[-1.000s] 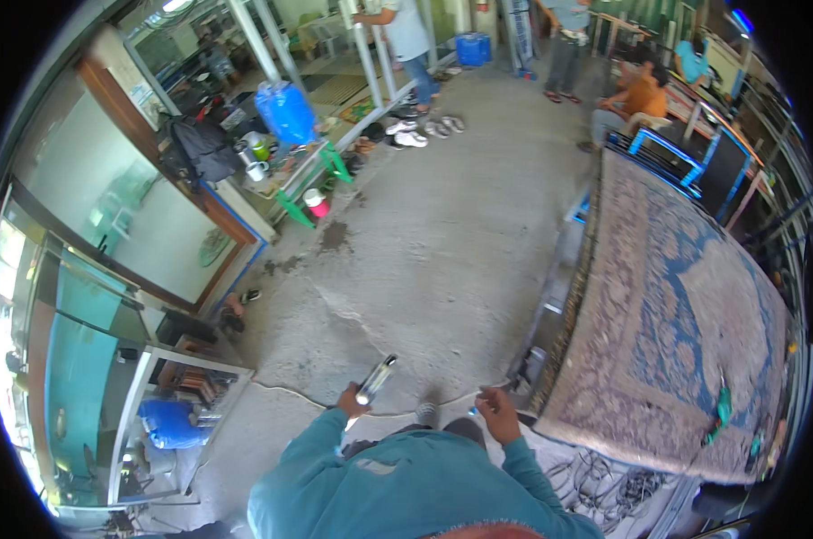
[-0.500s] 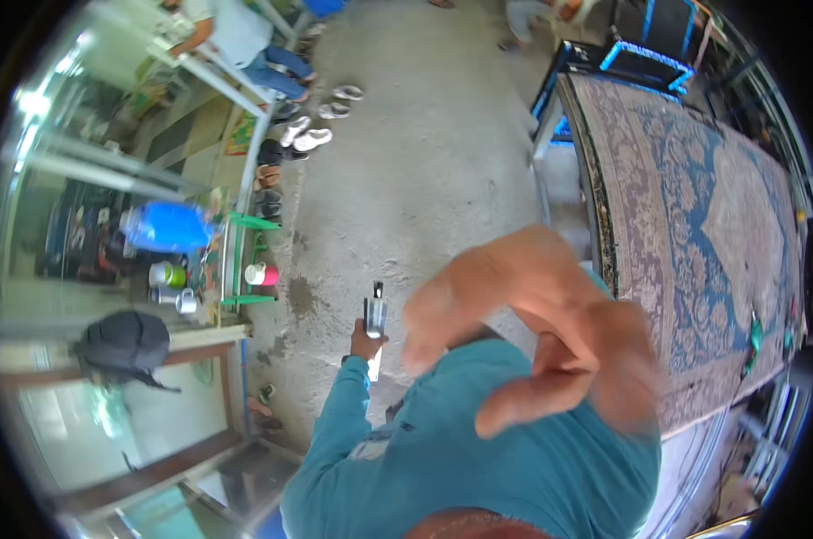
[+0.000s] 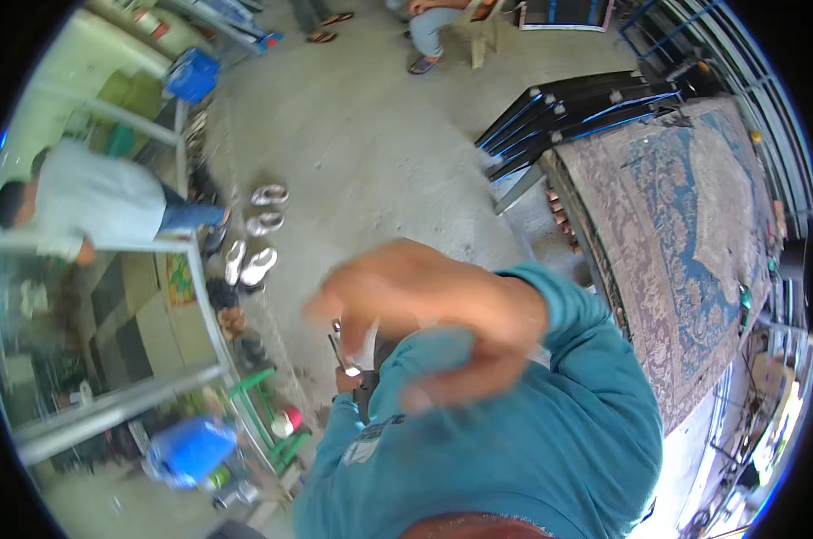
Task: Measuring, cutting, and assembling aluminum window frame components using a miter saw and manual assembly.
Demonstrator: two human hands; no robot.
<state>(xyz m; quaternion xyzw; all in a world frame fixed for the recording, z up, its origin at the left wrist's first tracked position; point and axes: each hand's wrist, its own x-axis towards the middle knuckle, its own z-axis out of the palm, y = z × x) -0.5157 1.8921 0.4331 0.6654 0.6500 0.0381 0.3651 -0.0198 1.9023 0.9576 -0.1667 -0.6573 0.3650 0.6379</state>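
Since the earlier frames the head view has been turning, so that the row of white shoes [image 3: 258,267] is sitting lower in it, and the right hand [image 3: 424,310], low by the person's side a second ago, is now reaching up close to the camera and across the chest. It is blurring with motion; its fingers are curling but standing wide of the thumb, and nothing is showing between them, though the blur is hiding any small thing. The left hand [image 3: 347,382] is staying down in front of the body, closing around a slim object [image 3: 334,350], dark along one edge and brightly glinting near the grip. That object is pointing away from the body, and the right fingers are partly covering it from this viewpoint; whether they are touching it, I cannot tell, but they are appearing much nearer the lens. As for progress, the object is being carried rather than resting on any surface, and no work on it is showing as finished; how much handling is remaining, the view is not revealing. To the right, a patterned rug [image 3: 645,225] is covering the table [image 3: 520,191], and a green-handled tool [image 3: 745,301] is lying on it, well apart from both hands.
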